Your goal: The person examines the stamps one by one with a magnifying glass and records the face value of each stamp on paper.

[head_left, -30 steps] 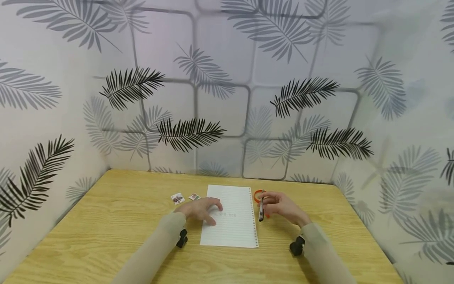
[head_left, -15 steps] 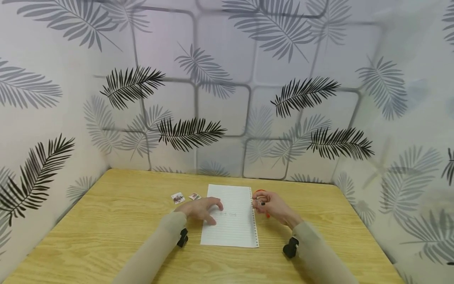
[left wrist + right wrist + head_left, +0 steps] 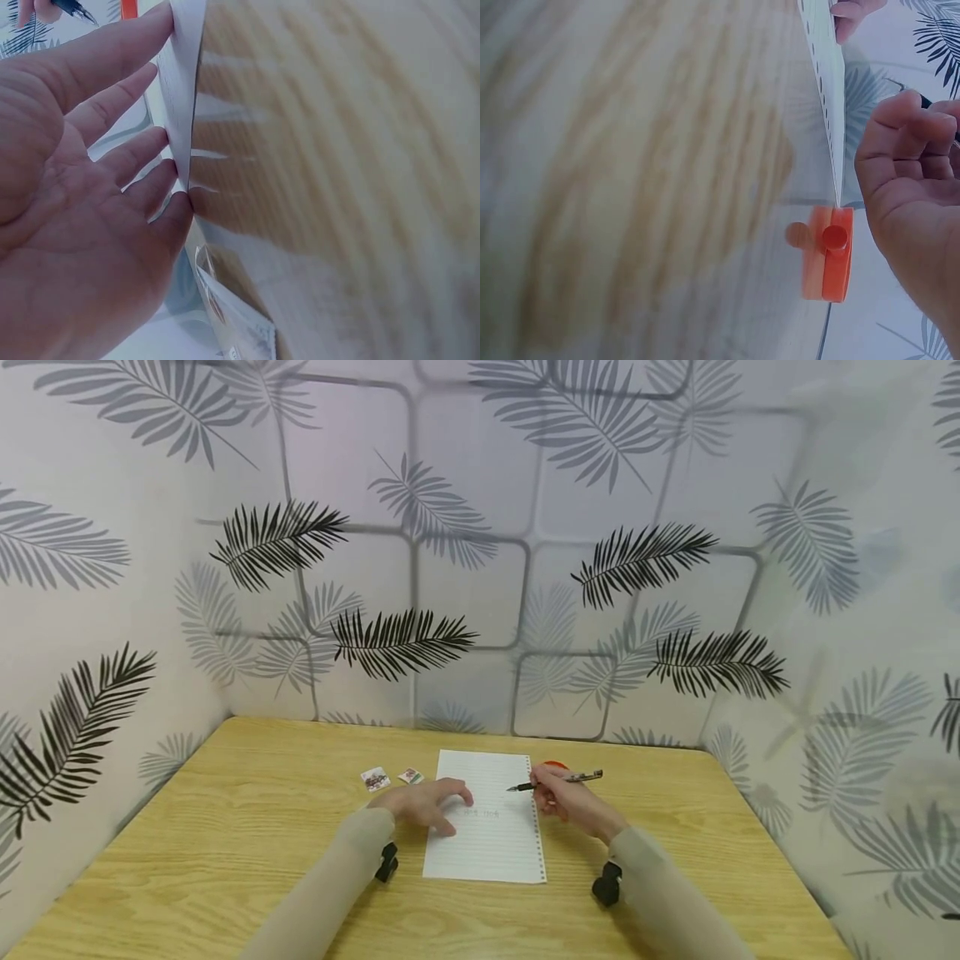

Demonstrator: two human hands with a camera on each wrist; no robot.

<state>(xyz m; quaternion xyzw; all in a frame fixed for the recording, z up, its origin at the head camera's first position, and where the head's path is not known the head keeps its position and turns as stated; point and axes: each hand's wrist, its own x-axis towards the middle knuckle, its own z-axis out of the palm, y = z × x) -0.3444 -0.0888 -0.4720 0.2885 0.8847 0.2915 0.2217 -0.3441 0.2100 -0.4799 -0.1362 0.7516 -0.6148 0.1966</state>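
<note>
A sheet of lined paper (image 3: 480, 856) with punched holes along its right edge lies on the table, with a short line of faint handwriting (image 3: 482, 814) across its middle. On the left part of the sheet rests my left hand (image 3: 426, 802), its fingers spread; the left wrist view shows those fingers (image 3: 142, 154) fairly straight at the paper. My right hand (image 3: 576, 803) pinches a black-tipped pen (image 3: 589, 776) above the sheet's right edge. The pen's tip points left over the paper, above the writing. Whether it touches the sheet I cannot tell.
Two small printed cards or stickers (image 3: 375, 778) lie left of the paper. Behind my right hand is an orange-red ring-shaped object (image 3: 838, 262), partly hidden in the head view. A leaf-patterned wall covering (image 3: 465, 693) stands along the table's back edge.
My right hand has moved left to the paper's edge. The pen has turned in its fingers, from pointing down toward me to pointing left. My left hand has stayed put.
</note>
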